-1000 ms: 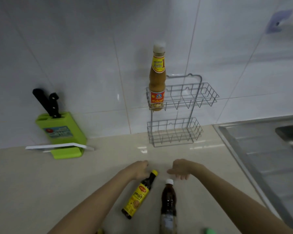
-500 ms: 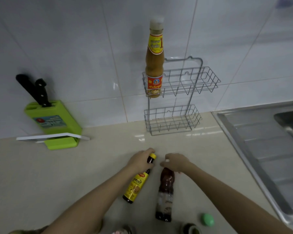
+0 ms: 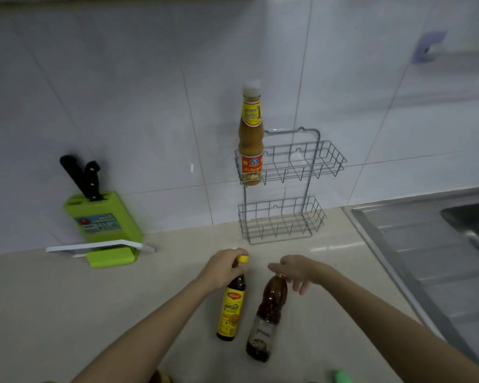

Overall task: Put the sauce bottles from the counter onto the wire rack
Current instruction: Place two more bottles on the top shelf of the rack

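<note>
A two-tier wire rack (image 3: 327,161) hangs on the tiled wall, its lower basket just above the counter. An orange sauce bottle (image 3: 250,139) with a white cap stands at the left end of the upper basket. On the counter stand a dark bottle with a yellow label and yellow cap (image 3: 231,308) and a dark brown bottle with a grey label (image 3: 268,310). My left hand (image 3: 224,269) grips the yellow-capped bottle by its neck. My right hand (image 3: 297,270) is at the top of the brown bottle, covering its cap, with some fingers spread.
A green knife block (image 3: 103,217) with two black-handled knives stands at the left, a white board (image 3: 94,247) propped across its base. A steel sink (image 3: 437,244) with drainboard fills the right. A green lid (image 3: 342,377) lies at the bottom edge.
Both hands have closed in on the bottle tops. The yellow-labelled bottle now stands more upright under my left hand. The view has tilted slightly down.
</note>
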### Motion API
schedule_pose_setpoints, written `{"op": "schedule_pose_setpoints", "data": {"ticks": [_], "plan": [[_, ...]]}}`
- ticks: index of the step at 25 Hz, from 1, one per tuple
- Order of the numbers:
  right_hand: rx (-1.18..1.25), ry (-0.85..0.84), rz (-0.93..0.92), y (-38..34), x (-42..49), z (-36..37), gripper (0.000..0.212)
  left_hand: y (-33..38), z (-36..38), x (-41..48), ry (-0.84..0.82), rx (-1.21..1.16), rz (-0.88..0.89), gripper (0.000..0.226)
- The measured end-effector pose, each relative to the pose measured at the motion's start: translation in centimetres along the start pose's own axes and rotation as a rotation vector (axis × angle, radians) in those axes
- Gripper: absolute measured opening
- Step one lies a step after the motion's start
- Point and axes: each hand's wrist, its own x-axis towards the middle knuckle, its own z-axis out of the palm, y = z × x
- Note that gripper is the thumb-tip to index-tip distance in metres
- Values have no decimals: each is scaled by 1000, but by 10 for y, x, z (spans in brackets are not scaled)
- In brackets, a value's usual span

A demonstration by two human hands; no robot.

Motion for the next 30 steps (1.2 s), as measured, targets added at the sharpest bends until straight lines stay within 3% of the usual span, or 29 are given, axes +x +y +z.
{"op": "schedule_pose_setpoints", "data": {"ticks": [3,6,9,14,23,30], "plan": [[24,175,-144,-7,-22,-2,44,15,-18,-7,102,-46,28,36],[-143,500,-323,-23,-54,-26,32,47,-52,-12,261,-56,83,41],[-74,809,-409,-41,-90,-78,33,92,-97,-10,386,-31,149,42],[3,1072,-442,-72,-142,-169,35,160,-173,-1,553,5,258,36],[91,1259,-437,-100,-154,-260,50,218,-229,37,738,-44,275,24],[118,1165,-453,-97,-115,-260,48,215,-205,61,725,6,265,15]]}}
